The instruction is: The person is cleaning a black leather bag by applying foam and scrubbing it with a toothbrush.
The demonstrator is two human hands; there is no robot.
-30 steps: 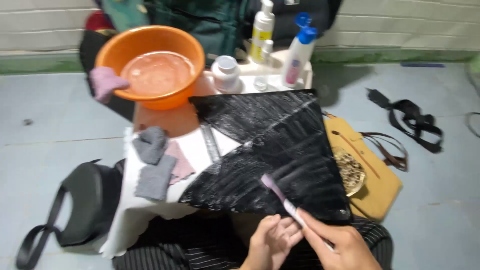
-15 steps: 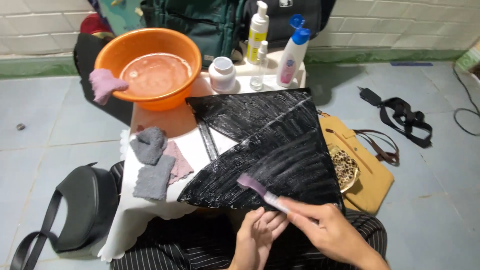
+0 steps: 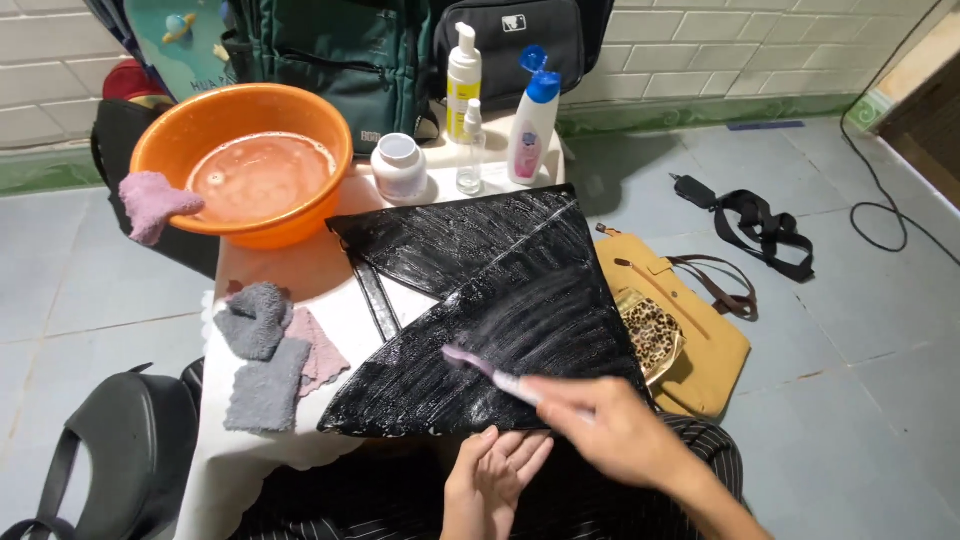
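One toothbrush point(image 3: 480, 366) on one black bag point(image 3: 480, 310), near edge of table point(image 3: 300, 270).
My right hand point(image 3: 610, 432) gripped the brush handle; my left hand point(image 3: 495, 475) lay open-fingered just below the bag. Far side: three bottles, one jar point(image 3: 399, 167), one orange basin point(image 3: 243, 160).

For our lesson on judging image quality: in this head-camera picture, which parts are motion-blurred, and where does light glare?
Head view: the right hand and its purple-headed toothbrush are smeared by motion; the left hand is sharper; pale sheen streaks the wet, soapy black bag; the water-filled orange plastic basin stays crisp, evenly lit.
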